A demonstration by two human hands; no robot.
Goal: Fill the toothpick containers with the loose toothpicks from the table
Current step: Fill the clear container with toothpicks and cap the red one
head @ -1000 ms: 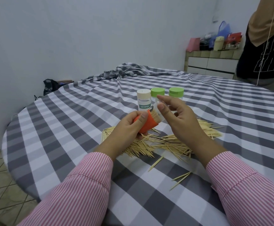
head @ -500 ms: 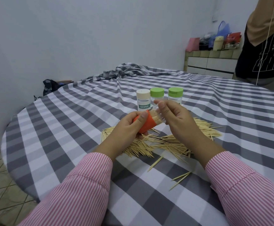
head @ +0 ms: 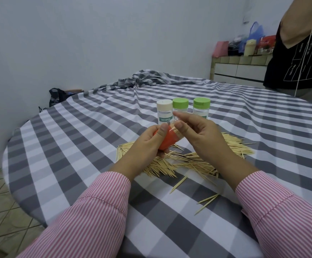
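Note:
My left hand [head: 147, 142] grips an orange toothpick container [head: 170, 140], tilted with its open end towards the right. A bundle of toothpicks sticks out of that end, seemingly inside a clear sleeve. My right hand [head: 201, 133] pinches that end between thumb and fingers. Both hands hover over a wide pile of loose toothpicks [head: 188, 161]. Just behind them stand a white-lidded container [head: 164, 110] labelled TOOTHPICK and two green-lidded containers [head: 180, 104] [head: 201, 104], all upright with lids on.
A few stray toothpicks [head: 207, 200] lie nearer me on the grey-checked tablecloth [head: 95, 146]. A person in black [head: 300, 53] stands at the far right by a tiled counter [head: 240, 69]. A dark bag [head: 56, 95] sits on the floor to the left.
My right thumb has slid closer to the orange container's mouth, and both hands have shifted slightly. The pile and the three standing containers have not moved.

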